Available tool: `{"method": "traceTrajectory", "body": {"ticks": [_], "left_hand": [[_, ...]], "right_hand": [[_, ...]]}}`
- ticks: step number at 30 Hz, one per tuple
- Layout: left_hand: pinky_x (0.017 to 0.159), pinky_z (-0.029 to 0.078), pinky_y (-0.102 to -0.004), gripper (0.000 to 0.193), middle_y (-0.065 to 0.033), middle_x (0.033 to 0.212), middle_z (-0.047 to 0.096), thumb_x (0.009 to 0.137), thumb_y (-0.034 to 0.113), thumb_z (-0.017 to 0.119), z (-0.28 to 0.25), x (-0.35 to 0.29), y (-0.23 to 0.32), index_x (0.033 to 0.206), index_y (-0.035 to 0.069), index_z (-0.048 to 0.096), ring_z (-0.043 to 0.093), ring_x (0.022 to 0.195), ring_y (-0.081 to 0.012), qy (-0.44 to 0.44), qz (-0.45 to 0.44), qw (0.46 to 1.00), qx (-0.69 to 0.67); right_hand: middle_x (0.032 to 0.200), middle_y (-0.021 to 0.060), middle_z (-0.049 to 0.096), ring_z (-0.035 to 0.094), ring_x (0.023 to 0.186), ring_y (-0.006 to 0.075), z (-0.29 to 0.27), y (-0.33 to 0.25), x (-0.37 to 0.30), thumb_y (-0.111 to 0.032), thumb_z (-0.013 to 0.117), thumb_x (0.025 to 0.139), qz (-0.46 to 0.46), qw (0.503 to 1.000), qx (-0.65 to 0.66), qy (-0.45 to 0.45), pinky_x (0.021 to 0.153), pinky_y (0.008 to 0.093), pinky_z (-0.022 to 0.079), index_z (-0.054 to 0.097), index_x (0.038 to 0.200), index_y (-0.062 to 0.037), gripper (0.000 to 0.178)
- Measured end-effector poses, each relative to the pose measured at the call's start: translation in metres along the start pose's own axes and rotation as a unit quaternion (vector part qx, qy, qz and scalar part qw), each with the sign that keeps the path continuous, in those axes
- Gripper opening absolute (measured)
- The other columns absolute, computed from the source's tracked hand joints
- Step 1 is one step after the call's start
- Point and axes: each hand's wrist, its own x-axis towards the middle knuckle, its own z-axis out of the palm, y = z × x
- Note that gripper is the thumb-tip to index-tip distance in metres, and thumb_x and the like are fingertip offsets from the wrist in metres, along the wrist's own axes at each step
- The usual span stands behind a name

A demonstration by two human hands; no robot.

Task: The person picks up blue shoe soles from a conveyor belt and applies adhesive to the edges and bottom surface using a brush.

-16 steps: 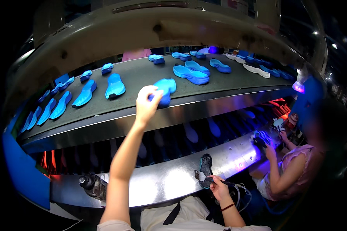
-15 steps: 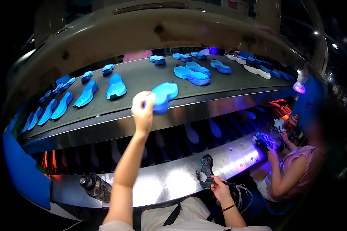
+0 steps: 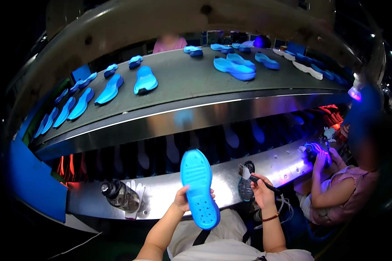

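Metal ledge [image 3: 164, 196], ridged sole [image 3: 200, 189], bristled brush [image 3: 246, 173]

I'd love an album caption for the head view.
Left hand holds a blue shoe sole, right hand a brush, before a belt of more soles.

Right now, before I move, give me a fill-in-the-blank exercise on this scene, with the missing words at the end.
1. The sole in the left grip is coloured ____.
2. The right grip holds a ____ with a black handle.
3. The person's beaded bracelet is on the ____ wrist.
4. In the picture, the bottle is to the ____ of the held sole.

Missing words: blue; brush; right; left.
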Motion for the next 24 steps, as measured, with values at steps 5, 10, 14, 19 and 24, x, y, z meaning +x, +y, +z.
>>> {"method": "traceTrajectory", "body": {"ticks": [5,10,14,19,24], "left_hand": [[0.092,0.036,-0.0484,0.075,-0.0218,0.116,0.047,0.074,0.053,0.049,0.012,-0.01,-0.031,0.125,0.0,0.035,0.047,0.107,-0.0362,0.084,0.017,0.994,-0.064],[0.091,0.037,-0.0486,0.097,-0.021,0.116,0.048,0.068,0.08,0.016,0.024,-0.007,-0.031,0.128,0.006,0.034,0.048,0.106,-0.0345,0.07,0.058,0.987,-0.129],[0.087,0.04,-0.0487,0.097,-0.0201,0.11,0.051,0.07,0.079,0.007,0.022,-0.003,-0.03,0.126,0.005,0.036,0.052,0.098,-0.034,0.086,0.058,0.99,-0.097],[0.087,0.04,-0.0505,0.095,-0.0205,0.111,0.05,0.071,0.077,0.006,0.027,-0.007,-0.033,0.126,0.005,0.035,0.052,0.096,-0.0346,0.086,0.064,0.989,-0.098],[0.089,0.038,-0.051,0.095,-0.0215,0.116,0.047,0.072,0.077,0.006,0.032,-0.007,-0.033,0.128,0.005,0.033,0.05,0.1,-0.036,0.101,0.056,0.985,-0.129]], "right_hand": [[0.1,0.0152,0.058,0.06,0.08,0.0177,0.029,0.009,-0.008,0.0,0.055,0.079,0.036,0.994,0.005,-0.108,0.074,0.0278,0.049,0.052,0.103,0.0045,0.024],[0.101,0.0171,0.059,0.057,0.092,0.0198,0.054,0.029,-0.009,0.002,0.056,0.077,0.102,0.973,-0.065,-0.198,0.083,0.0303,0.045,0.055,0.1,0.0045,0.023],[0.102,0.0174,0.058,0.056,0.095,0.0216,0.059,0.036,-0.004,0.003,0.057,0.076,0.131,0.967,-0.086,-0.202,0.088,0.0337,0.043,0.055,0.099,0.0044,0.023],[0.102,0.0174,0.058,0.056,0.096,0.0215,0.064,0.037,-0.003,0.003,0.057,0.076,0.134,0.965,-0.098,-0.203,0.088,0.0337,0.043,0.055,0.1,0.0042,0.024],[0.1,0.0174,0.059,0.057,0.092,0.021,0.065,0.037,-0.005,0.003,0.056,0.076,0.152,0.967,-0.092,-0.181,0.085,0.0337,0.044,0.055,0.099,0.0041,0.023]]}}
